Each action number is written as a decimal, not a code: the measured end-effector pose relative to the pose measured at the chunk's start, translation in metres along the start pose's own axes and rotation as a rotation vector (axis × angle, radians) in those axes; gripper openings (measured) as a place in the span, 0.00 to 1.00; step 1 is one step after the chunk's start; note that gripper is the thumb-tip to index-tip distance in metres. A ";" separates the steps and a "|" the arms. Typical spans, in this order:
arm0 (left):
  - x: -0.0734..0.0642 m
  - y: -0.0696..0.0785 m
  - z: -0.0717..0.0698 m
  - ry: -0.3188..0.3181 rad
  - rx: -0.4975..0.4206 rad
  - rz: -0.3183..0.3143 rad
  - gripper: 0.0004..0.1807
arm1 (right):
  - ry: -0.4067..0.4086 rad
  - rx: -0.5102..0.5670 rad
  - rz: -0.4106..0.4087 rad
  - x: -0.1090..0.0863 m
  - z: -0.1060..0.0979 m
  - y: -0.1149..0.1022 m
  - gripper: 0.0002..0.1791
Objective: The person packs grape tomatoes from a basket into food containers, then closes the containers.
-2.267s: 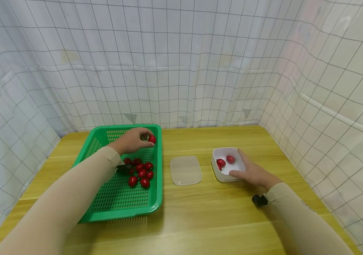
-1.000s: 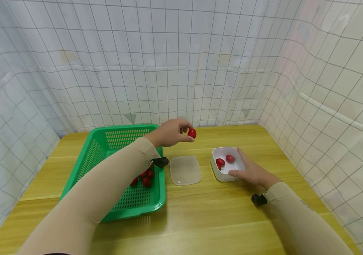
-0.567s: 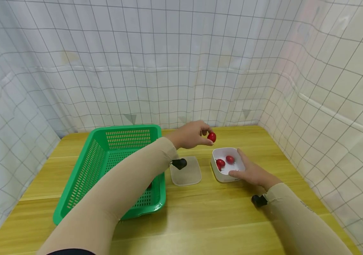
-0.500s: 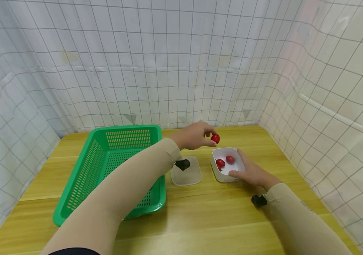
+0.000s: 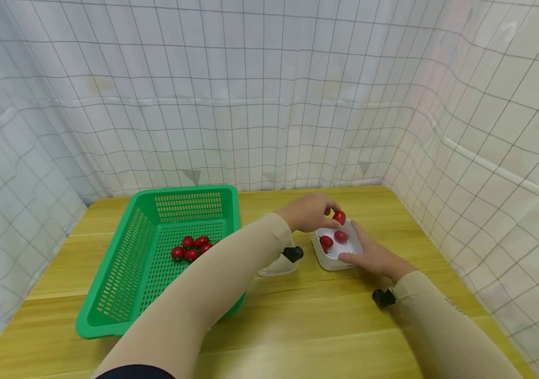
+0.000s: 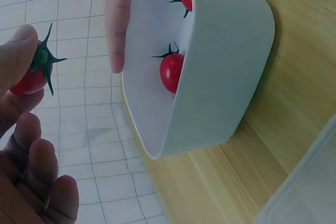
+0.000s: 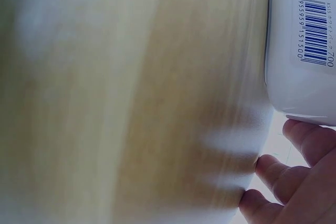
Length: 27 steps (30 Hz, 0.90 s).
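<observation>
My left hand (image 5: 311,211) pinches a red cherry tomato (image 5: 339,217) between thumb and finger, over the back of the white square container (image 5: 333,265). In the left wrist view the held tomato (image 6: 30,81) shows its green, star-shaped calyx and is apart from the container wall. Inside the container lie a few cherry tomatoes, one (image 5: 340,236) towards the back and another (image 5: 326,241) near the left wall. My right hand (image 5: 375,256) holds the container at its right side, thumb over the near rim. A barcode label (image 7: 315,32) shows on the container in the right wrist view.
A green slotted basket (image 5: 189,190) on the left holds several more cherry tomatoes (image 5: 191,255), some hidden by the left sleeve. Between basket and container a translucent square lid (image 5: 279,268) lies flat, partly behind the left wrist. White gridded curtains (image 5: 269,105) surround the wooden table (image 5: 336,326).
My left hand has carried the tomato rightward out of the basket, past the lid, and lowered it close over the container. The right hand keeps its place on the container.
</observation>
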<state>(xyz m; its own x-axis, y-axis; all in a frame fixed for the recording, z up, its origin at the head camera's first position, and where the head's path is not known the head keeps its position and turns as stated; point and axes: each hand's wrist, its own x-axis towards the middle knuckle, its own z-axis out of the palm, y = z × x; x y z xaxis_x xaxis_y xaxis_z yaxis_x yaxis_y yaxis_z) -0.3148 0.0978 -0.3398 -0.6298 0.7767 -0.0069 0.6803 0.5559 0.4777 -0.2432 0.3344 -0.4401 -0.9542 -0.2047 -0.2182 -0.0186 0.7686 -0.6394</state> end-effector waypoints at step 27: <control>0.016 0.008 0.022 -0.038 0.077 -0.013 0.25 | 0.015 0.041 -0.066 0.001 0.001 0.002 0.66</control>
<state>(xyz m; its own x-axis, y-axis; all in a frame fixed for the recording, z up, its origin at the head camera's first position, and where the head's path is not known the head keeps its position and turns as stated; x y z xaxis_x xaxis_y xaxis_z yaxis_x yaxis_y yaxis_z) -0.3112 0.1211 -0.3550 -0.6247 0.7795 -0.0469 0.7000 0.5856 0.4088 -0.2444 0.3352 -0.4422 -0.9558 -0.2445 -0.1635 -0.0697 0.7282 -0.6818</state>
